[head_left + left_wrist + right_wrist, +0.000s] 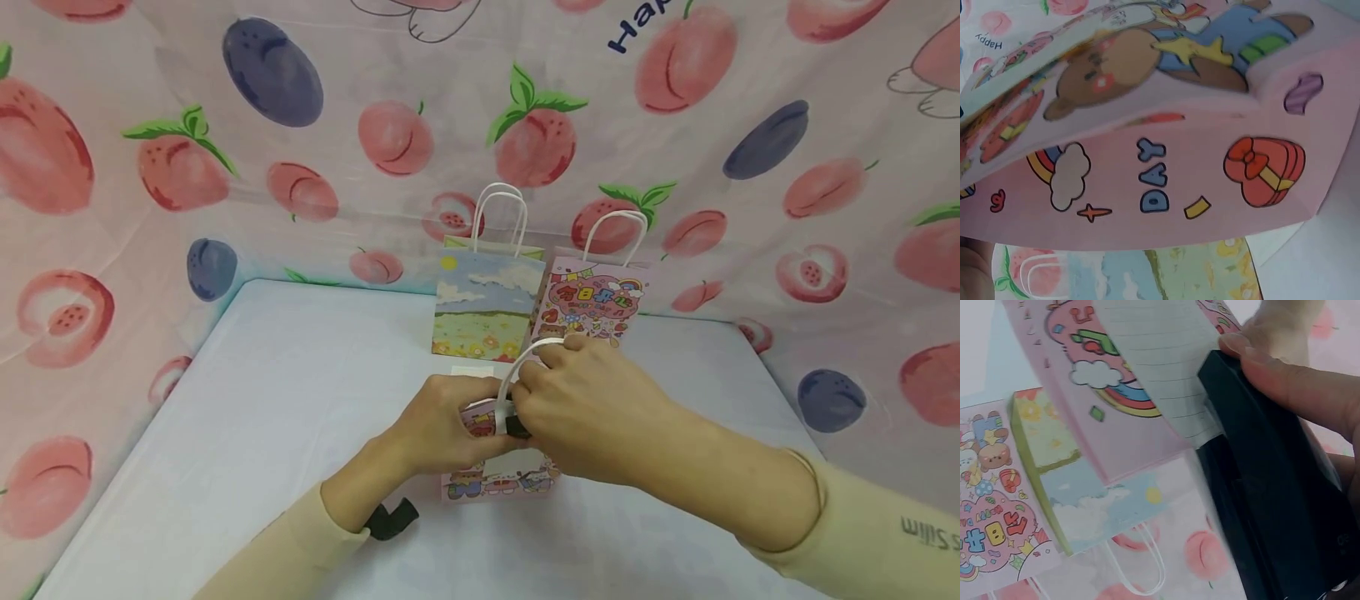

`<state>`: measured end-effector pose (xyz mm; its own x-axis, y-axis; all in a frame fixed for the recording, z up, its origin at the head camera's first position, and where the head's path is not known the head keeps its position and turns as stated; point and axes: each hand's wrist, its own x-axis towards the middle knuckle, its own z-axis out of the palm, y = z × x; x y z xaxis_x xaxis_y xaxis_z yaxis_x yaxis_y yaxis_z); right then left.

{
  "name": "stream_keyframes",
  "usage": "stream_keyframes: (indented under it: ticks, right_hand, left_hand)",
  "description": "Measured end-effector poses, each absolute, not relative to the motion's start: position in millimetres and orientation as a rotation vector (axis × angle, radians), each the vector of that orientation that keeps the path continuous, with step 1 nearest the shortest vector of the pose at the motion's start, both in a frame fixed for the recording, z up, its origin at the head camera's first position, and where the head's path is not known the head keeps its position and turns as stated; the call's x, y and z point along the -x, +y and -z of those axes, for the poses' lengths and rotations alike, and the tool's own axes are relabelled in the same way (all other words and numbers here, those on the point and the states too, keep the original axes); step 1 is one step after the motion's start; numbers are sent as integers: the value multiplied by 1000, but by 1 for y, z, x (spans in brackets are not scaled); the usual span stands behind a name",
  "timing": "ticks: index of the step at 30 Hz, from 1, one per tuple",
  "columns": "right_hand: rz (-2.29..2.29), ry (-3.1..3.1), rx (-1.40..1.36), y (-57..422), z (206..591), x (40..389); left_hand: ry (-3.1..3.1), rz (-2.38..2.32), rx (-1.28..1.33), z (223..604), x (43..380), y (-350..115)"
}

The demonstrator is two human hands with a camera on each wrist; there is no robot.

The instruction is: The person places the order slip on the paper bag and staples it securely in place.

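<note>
A pink gift bag (501, 483) with cartoon bears and a white handle (517, 367) is between both hands. The left hand (450, 421) grips its upper edge from the left. On the right, the right hand (592, 408) holds a dark stapler (1266, 469) at the bag's top edge. A lined sheet of paper (1166, 369) lies against the bag's printed side, its edge by the stapler's jaws. Whether the stapler is pressed fully together cannot be seen. In the left wrist view, the pink bag (1154, 181) fills most of the picture.
Behind stand a landscape-print gift bag (487, 304) and another pink gift bag (592, 300), handles up. White paper (472, 369) lies before the landscape bag. A black object (393, 518) shows beside the left wrist. A fruit-print cloth (450, 75) hangs behind the white table (337, 358).
</note>
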<state>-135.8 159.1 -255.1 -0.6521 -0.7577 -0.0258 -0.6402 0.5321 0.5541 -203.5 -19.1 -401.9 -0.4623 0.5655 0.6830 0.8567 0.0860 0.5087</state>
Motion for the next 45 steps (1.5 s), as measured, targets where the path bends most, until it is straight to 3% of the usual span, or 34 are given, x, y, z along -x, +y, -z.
stream_keyframes:
  ticks: [25,45]
  right_hand:
    - [920,-2340,-1345,163,258,132]
    - [830,-2516,-1226,168,248,129]
  left_hand:
    - [-2010,1253,1489,404,204,-18]
    - [-2349,1425,1485,391,209,-30]
